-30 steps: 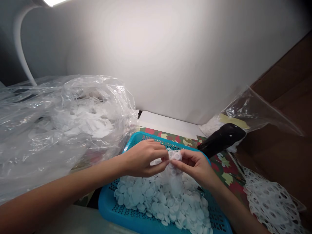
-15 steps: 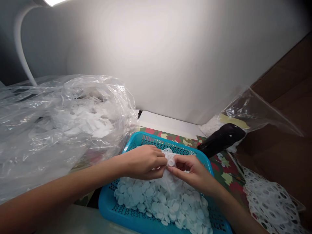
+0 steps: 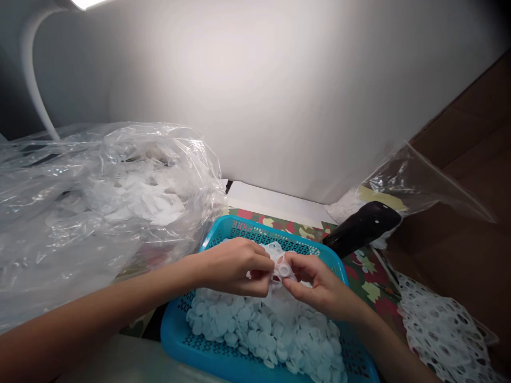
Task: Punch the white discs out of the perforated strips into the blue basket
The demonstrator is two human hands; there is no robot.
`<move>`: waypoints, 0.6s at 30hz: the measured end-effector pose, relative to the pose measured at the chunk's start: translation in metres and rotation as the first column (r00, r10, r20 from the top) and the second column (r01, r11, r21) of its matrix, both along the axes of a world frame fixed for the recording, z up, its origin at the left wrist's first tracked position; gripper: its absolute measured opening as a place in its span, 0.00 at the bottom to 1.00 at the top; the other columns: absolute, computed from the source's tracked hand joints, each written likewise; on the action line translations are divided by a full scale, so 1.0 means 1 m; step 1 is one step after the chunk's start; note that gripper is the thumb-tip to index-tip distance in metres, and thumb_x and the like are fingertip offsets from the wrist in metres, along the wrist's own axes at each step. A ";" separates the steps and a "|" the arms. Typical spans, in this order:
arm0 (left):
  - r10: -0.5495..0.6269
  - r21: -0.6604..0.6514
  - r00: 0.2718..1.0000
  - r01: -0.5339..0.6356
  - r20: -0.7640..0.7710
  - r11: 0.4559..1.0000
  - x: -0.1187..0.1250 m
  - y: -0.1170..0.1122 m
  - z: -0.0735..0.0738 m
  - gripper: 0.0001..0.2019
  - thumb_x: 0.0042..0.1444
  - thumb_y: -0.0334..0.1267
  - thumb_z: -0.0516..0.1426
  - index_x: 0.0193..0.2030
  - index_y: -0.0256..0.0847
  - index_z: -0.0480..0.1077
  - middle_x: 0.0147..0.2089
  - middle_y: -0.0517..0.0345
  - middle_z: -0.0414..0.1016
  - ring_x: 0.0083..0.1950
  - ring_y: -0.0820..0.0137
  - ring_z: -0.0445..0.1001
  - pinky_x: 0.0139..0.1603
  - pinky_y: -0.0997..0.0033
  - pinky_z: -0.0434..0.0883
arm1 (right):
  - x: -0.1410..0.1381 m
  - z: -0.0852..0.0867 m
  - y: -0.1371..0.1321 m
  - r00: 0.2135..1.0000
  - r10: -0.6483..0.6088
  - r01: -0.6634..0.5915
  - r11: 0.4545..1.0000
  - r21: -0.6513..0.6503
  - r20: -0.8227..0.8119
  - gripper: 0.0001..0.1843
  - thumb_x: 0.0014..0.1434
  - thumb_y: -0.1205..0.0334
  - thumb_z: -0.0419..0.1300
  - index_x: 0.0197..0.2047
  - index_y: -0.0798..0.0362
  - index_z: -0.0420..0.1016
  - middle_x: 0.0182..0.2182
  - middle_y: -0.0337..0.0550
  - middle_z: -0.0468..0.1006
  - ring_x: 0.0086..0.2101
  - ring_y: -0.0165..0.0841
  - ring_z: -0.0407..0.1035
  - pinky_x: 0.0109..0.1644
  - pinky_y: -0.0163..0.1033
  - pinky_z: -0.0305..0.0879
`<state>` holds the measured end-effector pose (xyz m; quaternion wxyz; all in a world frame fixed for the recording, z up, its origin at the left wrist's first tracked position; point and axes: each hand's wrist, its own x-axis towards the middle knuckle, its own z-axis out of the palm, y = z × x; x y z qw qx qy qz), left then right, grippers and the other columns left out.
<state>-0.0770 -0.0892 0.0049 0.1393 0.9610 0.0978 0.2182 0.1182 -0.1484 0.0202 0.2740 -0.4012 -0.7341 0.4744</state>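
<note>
Over a blue perforated basket, both my hands pinch a white punched sheet with round holes. My left hand is closed on the sheet's left part, fingers curled. On the right part, my right hand is closed with thumb and fingers pinching a round disc in the sheet. The basket holds a heap of several white round discs under my hands.
A large clear plastic bag with white material lies at the left. A black handheld tool and a smaller clear bag sit at the right. White punched-out waste sheet lies lower right. A patterned cloth covers the table.
Both hands have sunk slightly towards the basket and kept working the sheet between the fingers. The sheet has shifted a little to the left.
</note>
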 end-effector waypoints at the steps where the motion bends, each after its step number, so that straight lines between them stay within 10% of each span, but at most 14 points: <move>1: -0.002 -0.027 1.000 0.002 0.008 1.000 -0.001 0.000 0.001 0.08 0.45 0.27 0.50 0.20 0.41 0.58 0.20 0.64 0.60 0.23 0.74 0.57 0.24 0.71 0.57 | 0.000 0.001 0.000 1.000 -0.003 0.003 1.000 -0.006 -0.024 0.03 0.53 0.69 0.52 0.29 0.53 0.64 0.27 0.38 0.64 0.29 0.29 0.58 0.31 0.33 0.56; 12: 0.160 -0.311 0.959 -0.082 0.234 0.947 -0.007 0.005 0.013 0.10 0.51 0.27 0.47 0.21 0.39 0.61 0.22 0.61 0.67 0.23 0.77 0.61 0.24 0.75 0.59 | 0.015 -0.009 0.007 0.921 -0.197 0.158 0.978 -0.139 -0.335 0.03 0.43 0.68 0.52 0.20 0.54 0.62 0.21 0.37 0.63 0.23 0.28 0.55 0.25 0.32 0.52; 18: 0.071 -0.240 0.989 -0.037 0.133 0.970 -0.006 0.005 0.009 0.14 0.47 0.28 0.49 0.16 0.40 0.48 0.15 0.66 0.49 0.19 0.77 0.49 0.21 0.72 0.53 | 0.008 -0.008 0.006 0.939 -0.249 0.217 0.964 -0.154 -0.236 0.06 0.53 0.60 0.59 0.29 0.54 0.70 0.26 0.38 0.69 0.27 0.29 0.64 0.29 0.32 0.61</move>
